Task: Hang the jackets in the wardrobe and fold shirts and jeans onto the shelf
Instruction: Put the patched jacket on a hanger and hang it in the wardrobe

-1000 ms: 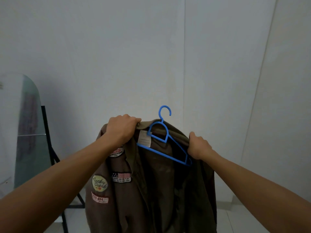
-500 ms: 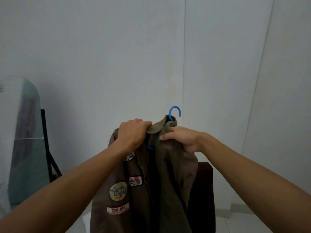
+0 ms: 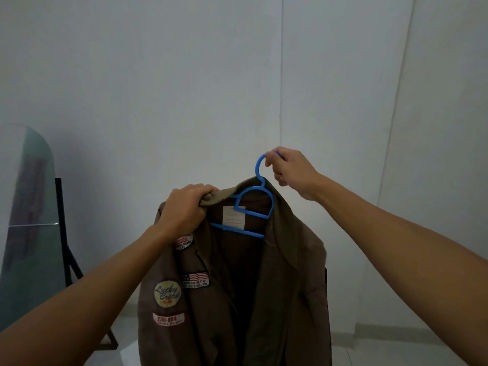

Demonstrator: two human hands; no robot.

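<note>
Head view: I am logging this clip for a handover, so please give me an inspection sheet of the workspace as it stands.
Surface: pale tiled floor at the bottom right; no table seen.
Job's things: brown cloth jacket with sewn patches hangs on a blue plastic hanger, held in the air; no wardrobe or shelf in view.
Clutter: rounded standing mirror on a black frame at the left.
Grippers: left hand grips the jacket's collar; right hand pinches the hanger's hook.
Cables: nothing seen.
Surroundings: plain white walls meeting in a corner; something dark shows behind the jacket, too hidden to name.
</note>
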